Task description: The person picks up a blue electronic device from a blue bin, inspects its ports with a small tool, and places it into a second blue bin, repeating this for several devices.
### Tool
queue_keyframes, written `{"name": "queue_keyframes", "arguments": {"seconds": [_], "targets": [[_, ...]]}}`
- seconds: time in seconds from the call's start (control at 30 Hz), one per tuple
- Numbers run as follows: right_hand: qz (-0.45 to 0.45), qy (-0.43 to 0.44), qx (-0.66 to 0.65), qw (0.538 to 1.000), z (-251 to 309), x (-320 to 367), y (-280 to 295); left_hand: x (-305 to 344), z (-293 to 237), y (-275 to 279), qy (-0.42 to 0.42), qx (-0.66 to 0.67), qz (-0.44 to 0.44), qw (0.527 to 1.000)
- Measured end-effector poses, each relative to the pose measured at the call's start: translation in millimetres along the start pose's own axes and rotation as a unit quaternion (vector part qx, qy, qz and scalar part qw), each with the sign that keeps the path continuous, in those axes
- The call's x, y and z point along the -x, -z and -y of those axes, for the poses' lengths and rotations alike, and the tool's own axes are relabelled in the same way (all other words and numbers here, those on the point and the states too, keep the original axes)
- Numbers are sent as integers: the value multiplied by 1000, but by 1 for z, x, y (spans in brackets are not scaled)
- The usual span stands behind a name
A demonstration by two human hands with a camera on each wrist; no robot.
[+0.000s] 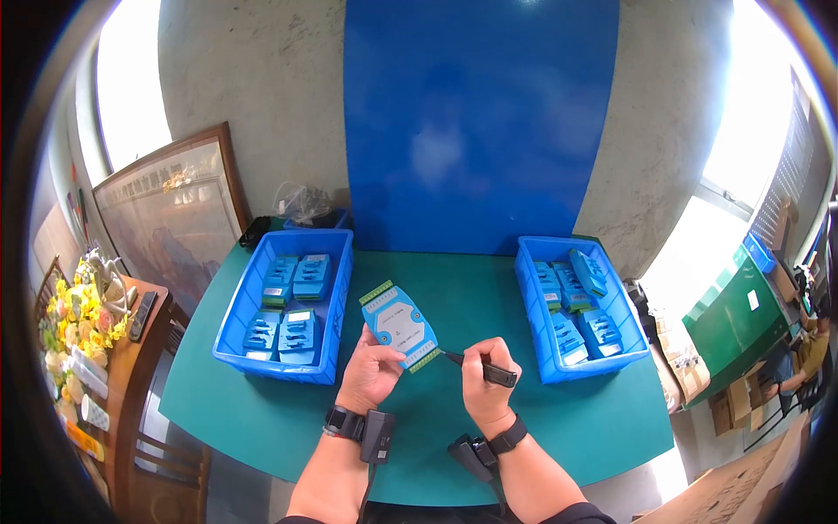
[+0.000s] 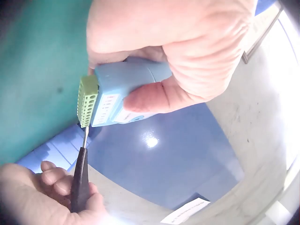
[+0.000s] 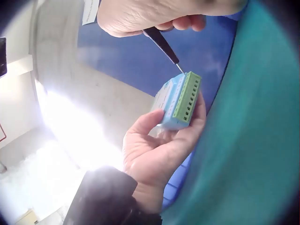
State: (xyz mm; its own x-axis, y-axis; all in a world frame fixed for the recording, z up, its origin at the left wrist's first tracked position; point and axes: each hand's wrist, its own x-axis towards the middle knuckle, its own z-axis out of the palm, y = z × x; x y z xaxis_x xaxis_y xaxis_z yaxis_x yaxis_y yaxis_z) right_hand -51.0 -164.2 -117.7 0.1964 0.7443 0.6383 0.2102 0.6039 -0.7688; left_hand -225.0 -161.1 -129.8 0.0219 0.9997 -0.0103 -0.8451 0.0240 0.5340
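My left hand (image 1: 371, 371) holds a light-blue electronic module (image 1: 400, 325) above the table, its thumb on the labelled face. Green terminal blocks run along both ends of the module. My right hand (image 1: 489, 381) grips a slim black-handled tool (image 2: 80, 180) with a thin metal tip. In the left wrist view, that tip meets the corner where the green terminal block (image 2: 87, 102) joins the housing. From the right wrist view, the block (image 3: 189, 97) shows a row of square openings, and the tip is at its upper end.
Blue bins stand on the green table (image 1: 436, 445), one at left (image 1: 229, 354) and one at right (image 1: 550, 371), each with several similar modules. A blue panel (image 1: 480, 122) rises behind the table. At far left, a wooden table (image 1: 140, 349) holds flowers (image 1: 83, 319).
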Motion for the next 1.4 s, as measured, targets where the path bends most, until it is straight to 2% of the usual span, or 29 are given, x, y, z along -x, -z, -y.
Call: {"name": "queue_keyframes", "arguments": {"seconds": [0.17, 0.27, 0.37, 0.5, 0.6, 0.7, 0.8, 0.93, 1.03, 1.17, 1.4], "targets": [[17, -10, 22, 1000, -8, 1, -1, 1, -3, -1, 18, 3, 17, 1000], [-13, -1, 11, 1000, -1, 3, -4, 0, -3, -1, 19, -11, 30, 999], [-53, 49, 20, 997, 8, 1, -5, 4, -5, -6, 18, -26, 27, 999], [-6, 82, 56, 995, 16, 1, -1, 8, -8, -19, 37, -31, 2, 999], [-12, 175, 71, 982, 15, -1, -1, 8, -8, -20, 39, -53, -15, 998], [0, 165, 93, 982, 20, 1, 3, 5, -7, -18, 49, -100, -6, 994], [13, 209, 53, 976, 19, -1, -3, 7, -3, -23, 61, -133, -9, 989], [126, 196, 2, 973, 28, 2, -1, 7, 2, -23, 86, -150, 27, 985], [134, 234, 18, 963, 25, 4, -1, 9, 3, -25, 88, -159, 34, 983], [134, 208, 20, 969, 26, 5, -3, 10, 4, -25, 79, -164, 34, 983], [90, 229, 23, 969, 24, 4, -2, 8, 3, -24, 80, -156, 44, 983]]}}
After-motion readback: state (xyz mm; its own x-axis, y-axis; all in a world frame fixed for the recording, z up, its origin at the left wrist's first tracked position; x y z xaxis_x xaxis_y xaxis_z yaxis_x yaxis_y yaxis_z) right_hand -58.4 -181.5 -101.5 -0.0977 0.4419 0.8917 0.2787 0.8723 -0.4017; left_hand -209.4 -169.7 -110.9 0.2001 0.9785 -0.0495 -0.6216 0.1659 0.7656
